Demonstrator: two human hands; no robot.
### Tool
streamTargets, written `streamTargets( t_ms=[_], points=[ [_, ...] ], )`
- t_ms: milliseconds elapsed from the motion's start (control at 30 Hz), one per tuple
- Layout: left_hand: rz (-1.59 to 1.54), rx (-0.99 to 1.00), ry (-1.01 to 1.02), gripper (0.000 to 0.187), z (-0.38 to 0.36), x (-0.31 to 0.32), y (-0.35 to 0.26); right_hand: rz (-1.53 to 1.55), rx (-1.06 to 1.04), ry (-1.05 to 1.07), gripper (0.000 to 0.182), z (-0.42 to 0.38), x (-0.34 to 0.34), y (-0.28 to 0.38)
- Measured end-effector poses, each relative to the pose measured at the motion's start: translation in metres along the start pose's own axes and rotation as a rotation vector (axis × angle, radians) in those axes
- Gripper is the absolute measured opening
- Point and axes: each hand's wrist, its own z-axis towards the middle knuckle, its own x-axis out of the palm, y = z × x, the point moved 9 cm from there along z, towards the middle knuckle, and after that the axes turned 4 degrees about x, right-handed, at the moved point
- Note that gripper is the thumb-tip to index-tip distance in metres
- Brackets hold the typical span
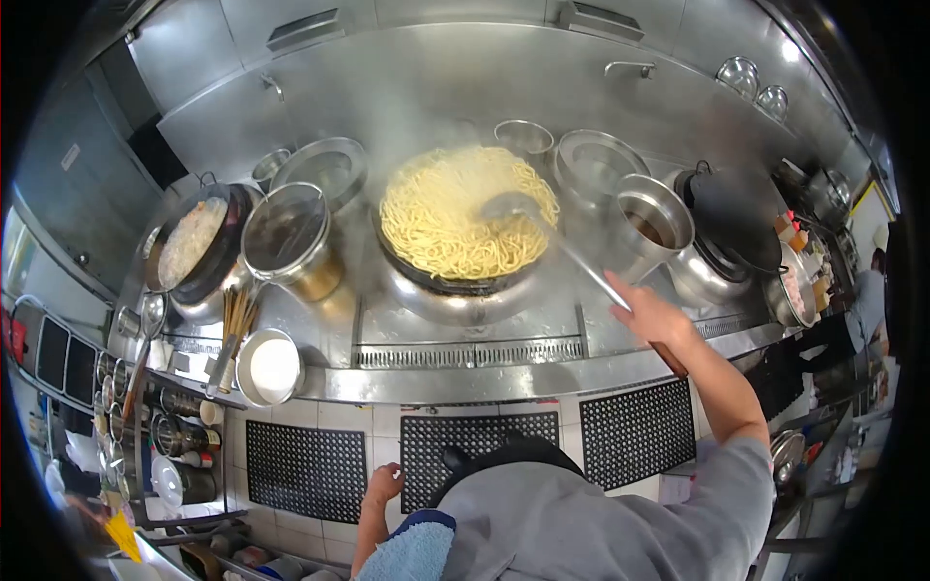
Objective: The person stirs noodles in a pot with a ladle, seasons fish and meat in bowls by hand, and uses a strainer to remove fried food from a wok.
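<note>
My right hand (647, 312) is closed around the long metal handle of a ladle (572, 254), whose wooden end sticks out below my wrist. The ladle's bowl rests on the right part of a large heap of yellow noodles (455, 237). Steam rises from the noodles, which fill a wide wok (465, 285) on the middle burner. My left hand (387, 481) hangs low beside my body, away from the stove, its fingers loosely curled with nothing visible in them. A blue towel (412, 550) lies over my left arm or side.
Left of the wok stand a tall pot of dark liquid (315, 271), a second wok with pale food (194, 242) and a bowl of white contents (274, 371). To the right are a pot of brown liquid (659, 237) and a dark wok (736, 218). Black rubber mats (305, 470) cover the floor.
</note>
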Motion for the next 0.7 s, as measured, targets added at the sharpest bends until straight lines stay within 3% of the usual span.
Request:
streamTargets(
  t_ms=[33, 133, 267, 533, 700],
  points=[
    [0.002, -0.007, 0.005, 0.033, -0.004, 0.003, 0.002, 0.040, 0.065, 0.045, 0.061, -0.003, -0.006, 0.004],
    [-0.121, -0.095, -0.120, 0.032, -0.028, -0.015, -0.012, -0.051, -0.100, -0.087, 0.061, -0.021, -0.021, -0.012],
    [-0.146, -0.165, -0.128, 0.032, -0.040, 0.021, -0.019, -0.197, -0.046, -0.014, 0.063, -0.026, -0.009, -0.051],
    [-0.311, -0.208, -0.072, 0.031, -0.042, 0.040, -0.082, -0.179, -0.151, 0.007, 0.060, 0.038, 0.020, -0.074],
    [-0.238, -0.194, -0.173, 0.029, -0.057, 0.055, -0.069, -0.180, -0.138, 0.002, 0.059, 0.067, 0.022, -0.077]
  ],
)
